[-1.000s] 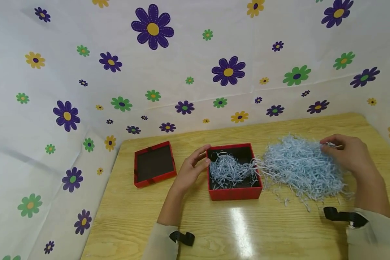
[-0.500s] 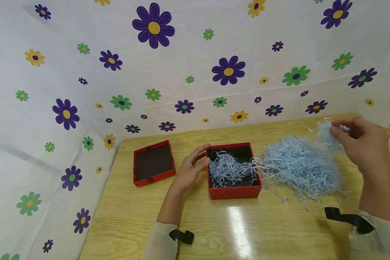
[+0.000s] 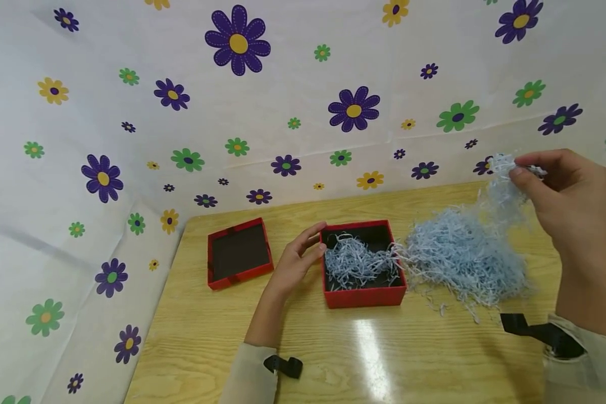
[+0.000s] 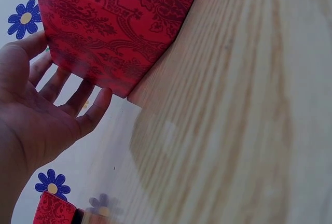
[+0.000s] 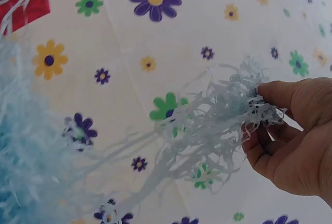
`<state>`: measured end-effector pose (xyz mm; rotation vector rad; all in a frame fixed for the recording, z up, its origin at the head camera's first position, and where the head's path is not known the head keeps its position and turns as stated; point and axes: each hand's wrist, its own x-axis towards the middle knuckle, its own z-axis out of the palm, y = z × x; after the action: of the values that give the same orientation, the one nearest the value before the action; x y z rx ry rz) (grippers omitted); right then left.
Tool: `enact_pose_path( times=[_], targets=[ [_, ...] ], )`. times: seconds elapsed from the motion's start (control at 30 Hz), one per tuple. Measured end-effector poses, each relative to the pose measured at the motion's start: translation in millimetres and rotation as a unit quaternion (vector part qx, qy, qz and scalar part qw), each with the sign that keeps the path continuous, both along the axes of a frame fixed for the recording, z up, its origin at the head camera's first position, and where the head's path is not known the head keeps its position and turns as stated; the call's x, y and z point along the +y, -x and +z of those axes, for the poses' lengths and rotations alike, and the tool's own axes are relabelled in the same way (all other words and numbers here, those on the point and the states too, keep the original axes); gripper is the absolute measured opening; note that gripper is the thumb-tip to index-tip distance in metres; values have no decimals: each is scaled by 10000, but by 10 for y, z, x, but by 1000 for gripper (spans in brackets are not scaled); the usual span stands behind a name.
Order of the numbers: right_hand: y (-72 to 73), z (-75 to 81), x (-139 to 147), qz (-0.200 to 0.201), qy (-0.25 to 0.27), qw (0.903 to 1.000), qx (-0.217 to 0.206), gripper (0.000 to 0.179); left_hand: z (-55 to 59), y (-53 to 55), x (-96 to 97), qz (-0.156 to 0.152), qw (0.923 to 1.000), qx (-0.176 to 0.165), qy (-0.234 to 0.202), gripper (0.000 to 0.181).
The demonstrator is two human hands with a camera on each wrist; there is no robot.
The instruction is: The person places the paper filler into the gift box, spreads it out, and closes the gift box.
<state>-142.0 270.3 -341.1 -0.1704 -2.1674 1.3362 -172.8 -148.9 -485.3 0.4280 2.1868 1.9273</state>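
My right hand (image 3: 575, 196) pinches a tuft of pale blue shredded paper (image 3: 505, 179) between thumb and fingers, raised above the table. In the right wrist view, loose strands (image 5: 171, 146) trail from the tuft down to the shredded paper pile (image 3: 464, 258). My left hand (image 3: 295, 261) rests with extended fingers against the left side of a red patterned box (image 3: 366, 297); the left wrist view has its fingertips along the edge of the box wall (image 4: 114, 32). Inside the box lies a clump of shredded paper (image 3: 356, 261), some strands hanging over its right rim.
A red box lid (image 3: 239, 280) with a dark inside lies on the wooden table (image 3: 222, 336) left of the box. Small paper scraps (image 3: 441, 308) lie in front of the pile. A flower-printed white sheet (image 3: 283, 84) hangs behind the table.
My right hand has risen from the pile's right side, lifting the tuft of shredded paper upward and stretching strands out of the pile. My left hand and the box have stayed in place.
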Motion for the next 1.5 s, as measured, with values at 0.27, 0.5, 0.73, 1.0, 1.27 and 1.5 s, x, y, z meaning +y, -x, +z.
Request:
enact_pose_path(
  times=[0.27, 0.5, 0.73, 1.0, 1.27, 1.5],
  targets=[
    [34, 378, -276, 664, -55, 9943, 829, 21, -30, 9, -30, -56, 10000, -7, -73, 54],
    [14, 653, -578, 1378, -93, 9814, 1334, 21, -30, -2, -38, -81, 9999, -48, -120, 52],
    [-32, 780, -976, 2254, 212, 9619, 1532, 20, -34, 2, -47, -63, 9999, -1, -121, 51],
    [-130, 641, -1445, 2941, -351, 9491, 1076, 20, -36, 6, -60, -63, 9999, 88, -24, 51],
    [-123, 146, -1669, 3185, -714, 9452, 17, 13, -24, 15, -36, -135, 9998, 125, -24, 51],
    [-72, -330, -1748, 3423, -817, 9335, -691, 15, -20, 12, -42, -156, 9998, 132, -68, 53]
  ],
)
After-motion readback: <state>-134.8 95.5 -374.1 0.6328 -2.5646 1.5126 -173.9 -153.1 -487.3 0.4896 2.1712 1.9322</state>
